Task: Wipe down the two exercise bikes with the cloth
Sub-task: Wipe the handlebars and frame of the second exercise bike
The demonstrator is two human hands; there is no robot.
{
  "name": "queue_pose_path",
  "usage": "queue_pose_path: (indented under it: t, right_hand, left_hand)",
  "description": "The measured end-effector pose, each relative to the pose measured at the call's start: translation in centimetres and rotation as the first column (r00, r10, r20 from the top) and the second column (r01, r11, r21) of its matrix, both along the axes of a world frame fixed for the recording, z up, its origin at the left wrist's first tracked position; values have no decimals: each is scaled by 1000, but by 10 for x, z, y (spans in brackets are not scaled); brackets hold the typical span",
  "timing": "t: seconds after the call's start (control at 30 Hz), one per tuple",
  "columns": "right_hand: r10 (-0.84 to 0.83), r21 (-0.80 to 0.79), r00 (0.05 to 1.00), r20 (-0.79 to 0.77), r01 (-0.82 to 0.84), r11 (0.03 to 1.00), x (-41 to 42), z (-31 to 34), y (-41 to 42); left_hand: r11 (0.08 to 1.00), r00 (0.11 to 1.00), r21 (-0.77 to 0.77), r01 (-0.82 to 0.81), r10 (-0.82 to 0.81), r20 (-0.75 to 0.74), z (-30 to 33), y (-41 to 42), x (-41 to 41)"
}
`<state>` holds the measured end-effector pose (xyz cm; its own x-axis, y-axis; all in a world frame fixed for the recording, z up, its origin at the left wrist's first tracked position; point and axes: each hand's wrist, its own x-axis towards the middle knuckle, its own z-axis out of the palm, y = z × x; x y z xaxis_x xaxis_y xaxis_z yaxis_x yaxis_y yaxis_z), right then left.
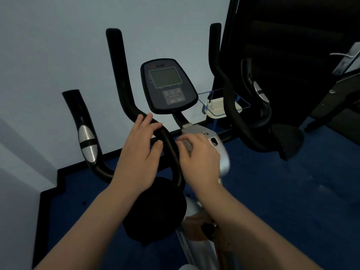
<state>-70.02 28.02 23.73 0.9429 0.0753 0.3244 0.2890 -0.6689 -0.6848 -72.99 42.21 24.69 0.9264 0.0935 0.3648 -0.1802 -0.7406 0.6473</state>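
Left hand (139, 151) fingers spread, resting over the black handlebar (167, 141), right hand (200, 158) fingers curled, gripping a grey cloth (186, 144) just beside the bar

I am seeing the right hand (198, 156) blurring, its fingers covering a grey thing (186, 144) I cannot identify.

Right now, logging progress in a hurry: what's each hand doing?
Left hand: open, fingers straight, resting on the black handlebar.
Right hand: fingers curled round a grey cloth, at the bike's silver stem.
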Motion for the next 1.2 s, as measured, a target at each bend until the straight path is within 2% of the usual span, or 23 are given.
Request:
queue_pose_path:
  t: [0.07,0.13,0.2,0.27,0.3,0.33,0.37,0.4,0.47,0.5,0.63,0.7,0.87,1.0,1.13,1.2]
  right_hand:
    - [95,111,992,-80,-86,990,-4,-2,-14]
    - [176,81,976,-130,-167,983,2,5,-33]
    - [169,68,982,-84,-163,984,11,16,-39]
    - [207,199,978,33,-210,957,14,28,-29]
    - [282,261,958,55,-286,922,14,33,-19]
    - [383,256,921,71,-388,885,12,34,-11]
    - [486,160,868,104,-497,853,10,33,-3]
    - [575,-5,807,133,-580,815,8,31,4]
    - [728,-293,674,127,-676,677,8,27,15]
    - [785,-383,615,74,-709,592,12,29,17]
    - [867,-564,438,-235,-788,245,34,47,5]
    - [855,-607,434,-283,-771,191,39,51,3]
    - [763,-695,575,-297,-677,240,21,37,42]
    - [698,-627,622,-353,-712,317,25,45,44]
    - [601,-687,739,-305,-608,398,15,38,44]
    - [546,-626,759,-355,-627,464,5,43,54]
  left_hand:
    - [1000,1000,5,0,0,-4,0,1,0]
    - [1000,1000,14,-3,3,-3,-1,1,0]
    - [1000,1000,-6,-19,19,17,-1,0,0]
    - [982,994,-173,-78,89,57,4,-2,-2]
    - [951,984,-287,-117,150,96,9,0,-5]
    - [919,965,-363,-151,217,147,13,4,-8]
    - [902,941,-391,-182,276,198,17,11,-12]
    - [893,916,-397,-211,322,239,20,20,-15]
    - [880,880,-401,-254,383,282,23,41,-19]
    - [877,873,-397,-272,399,281,23,51,-21]
    - [923,921,-287,-257,324,218,16,79,-21]
    - [957,944,-191,-220,258,207,11,90,-18]
    - [992,967,-36,-119,124,221,3,109,-10]
    - [997,973,78,13,-30,229,3,129,-9]
    - [984,953,106,141,-164,253,4,151,-5]
    - [977,942,112,180,-204,266,3,154,-2]
